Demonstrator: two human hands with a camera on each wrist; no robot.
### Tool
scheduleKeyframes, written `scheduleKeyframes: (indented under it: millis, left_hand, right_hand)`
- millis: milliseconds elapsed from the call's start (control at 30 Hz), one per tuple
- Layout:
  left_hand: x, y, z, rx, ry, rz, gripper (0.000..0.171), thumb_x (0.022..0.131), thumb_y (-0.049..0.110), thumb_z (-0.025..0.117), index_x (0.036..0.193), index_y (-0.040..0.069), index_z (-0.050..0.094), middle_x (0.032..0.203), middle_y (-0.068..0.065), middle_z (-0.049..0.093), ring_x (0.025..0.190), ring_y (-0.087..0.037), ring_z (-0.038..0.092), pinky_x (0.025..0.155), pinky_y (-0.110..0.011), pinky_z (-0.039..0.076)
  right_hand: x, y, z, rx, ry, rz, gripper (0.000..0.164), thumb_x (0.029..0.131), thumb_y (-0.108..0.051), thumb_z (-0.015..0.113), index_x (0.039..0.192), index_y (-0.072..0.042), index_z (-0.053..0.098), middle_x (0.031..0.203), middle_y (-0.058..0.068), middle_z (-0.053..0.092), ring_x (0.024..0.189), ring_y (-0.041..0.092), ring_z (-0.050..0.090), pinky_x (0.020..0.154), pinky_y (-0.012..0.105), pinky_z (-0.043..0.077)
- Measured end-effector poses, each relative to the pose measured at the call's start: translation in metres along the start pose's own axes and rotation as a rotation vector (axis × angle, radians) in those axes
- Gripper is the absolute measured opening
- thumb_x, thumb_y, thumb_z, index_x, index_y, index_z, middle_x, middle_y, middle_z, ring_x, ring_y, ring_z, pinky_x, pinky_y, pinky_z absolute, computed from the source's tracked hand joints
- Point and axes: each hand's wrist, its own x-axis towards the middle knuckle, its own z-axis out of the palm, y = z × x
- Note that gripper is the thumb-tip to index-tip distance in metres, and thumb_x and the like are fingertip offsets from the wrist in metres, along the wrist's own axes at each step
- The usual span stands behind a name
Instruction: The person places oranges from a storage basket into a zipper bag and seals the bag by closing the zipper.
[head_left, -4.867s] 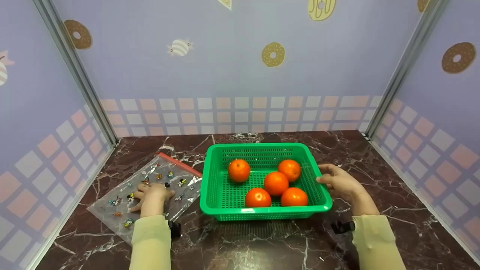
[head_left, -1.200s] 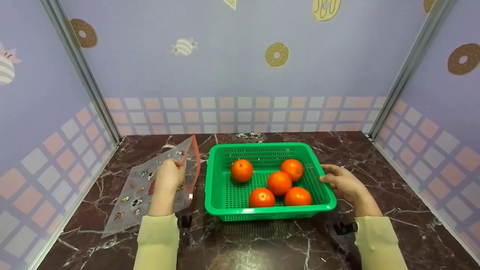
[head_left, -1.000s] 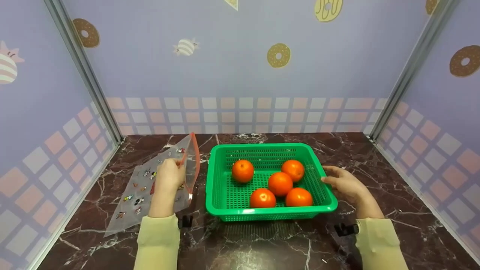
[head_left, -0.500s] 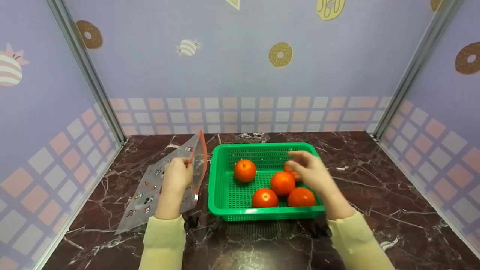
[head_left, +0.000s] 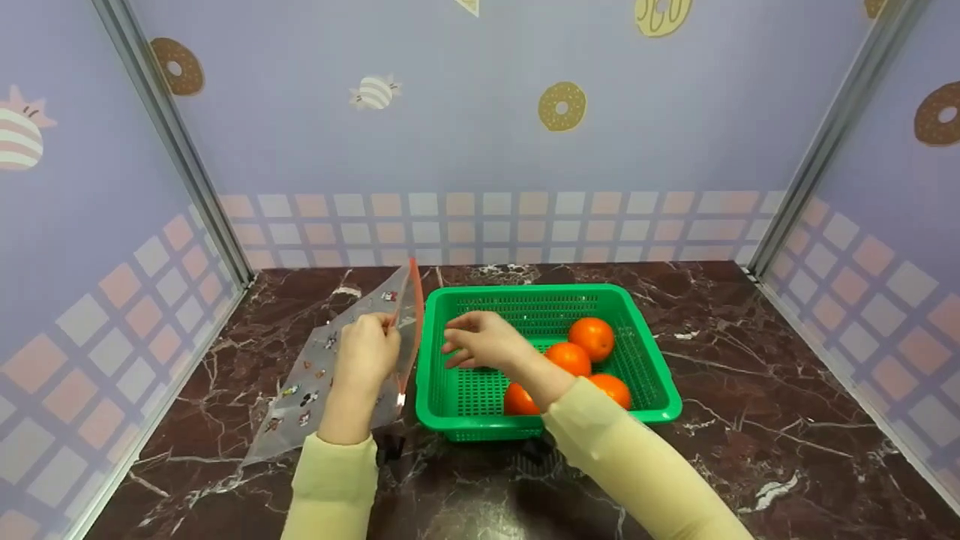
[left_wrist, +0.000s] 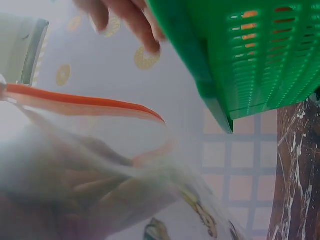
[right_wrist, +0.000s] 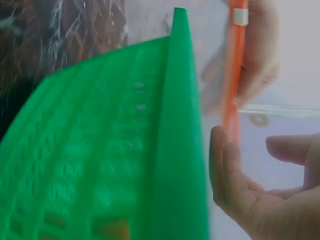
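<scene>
My left hand (head_left: 366,351) pinches the open mouth of a clear zip bag (head_left: 300,394) printed with small cartoon figures, beside its orange zip strip (head_left: 417,315). In the left wrist view, the left fingers (left_wrist: 95,195) show blurred through the film. My right hand (head_left: 489,341) hovers over the left part of a green plastic basket (head_left: 480,423), fingers bent loosely. The right wrist view shows the thumb and fingers of the right hand (right_wrist: 280,200) apart with nothing between them. Oranges (head_left: 592,339) lie in the basket; one beneath the right hand is mostly hidden.
Dark marbled tabletop (head_left: 750,390) lies around the basket and bag. Patterned purple panels (head_left: 480,135) stand at the back and both sides, joined by metal corner posts (head_left: 825,142). The bag's strip stands close to the basket's left rim.
My left hand went from lying on the flat bag to lifting its mouth edge, shifting slightly right. The right hand left the basket's right rim and moved left across the basket.
</scene>
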Motion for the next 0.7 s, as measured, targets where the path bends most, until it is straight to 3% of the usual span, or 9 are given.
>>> scheduleKeyframes:
  millis: [133,233,333,467,600,700]
  left_hand:
    - [-0.004,0.004,0.002,0.017,0.003,0.009,0.033,0.098,0.005,0.053,0.125,-0.004,0.072,0.117,-0.023,0.075,0.101,-0.038,0.075,0.085,-0.05,0.059]
    - [-0.007,0.006,0.002,0.03,0.01,0.026,0.033,0.098,0.005,0.054,0.124,-0.004,0.072,0.114,-0.023,0.076,0.094,-0.036,0.075,0.081,-0.05,0.059]
    - [-0.008,0.009,0.003,0.038,0.022,0.045,0.031,0.099,0.006,0.056,0.123,-0.004,0.072,0.112,-0.023,0.076,0.087,-0.034,0.075,0.075,-0.047,0.059]
    - [-0.01,0.012,0.006,0.067,0.027,0.057,0.029,0.1,0.011,0.06,0.122,-0.001,0.074,0.107,-0.021,0.078,0.081,-0.033,0.075,0.068,-0.045,0.059]
    - [-0.011,0.012,0.006,0.123,0.032,0.042,0.026,0.1,0.015,0.062,0.119,0.002,0.075,0.104,-0.021,0.078,0.084,-0.037,0.075,0.069,-0.05,0.059]
    - [-0.012,0.01,0.001,0.152,0.087,0.038,0.022,0.1,0.014,0.061,0.111,0.002,0.076,0.1,-0.023,0.077,0.085,-0.044,0.074,0.07,-0.057,0.059]
  right_hand:
    - [0.019,-0.003,0.017,0.047,-0.016,0.052,0.047,0.106,-0.026,0.059,0.144,0.001,0.053,0.109,0.015,0.075,0.076,0.013,0.075,0.094,0.043,0.06]
    - [0.028,-0.004,0.026,0.081,-0.018,0.083,0.045,0.105,-0.027,0.061,0.139,0.002,0.057,0.095,0.012,0.075,0.066,0.012,0.071,0.09,0.042,0.062]
    - [0.033,-0.005,0.032,0.074,-0.002,0.084,0.033,0.104,-0.026,0.063,0.122,0.001,0.066,0.077,0.006,0.068,0.057,0.01,0.065,0.072,0.032,0.062]
    - [0.037,-0.007,0.038,0.014,0.022,0.033,0.022,0.105,-0.021,0.061,0.093,-0.004,0.067,0.063,0.001,0.063,0.049,0.009,0.058,0.053,0.022,0.049]
    - [0.036,-0.009,0.04,-0.067,0.048,-0.018,0.031,0.104,-0.019,0.06,0.075,-0.011,0.061,0.059,-0.001,0.063,0.048,0.009,0.057,0.049,0.021,0.044]
    - [0.036,-0.01,0.039,-0.137,0.067,-0.029,0.035,0.104,-0.021,0.061,0.07,-0.014,0.06,0.057,-0.001,0.061,0.048,0.009,0.056,0.049,0.022,0.043]
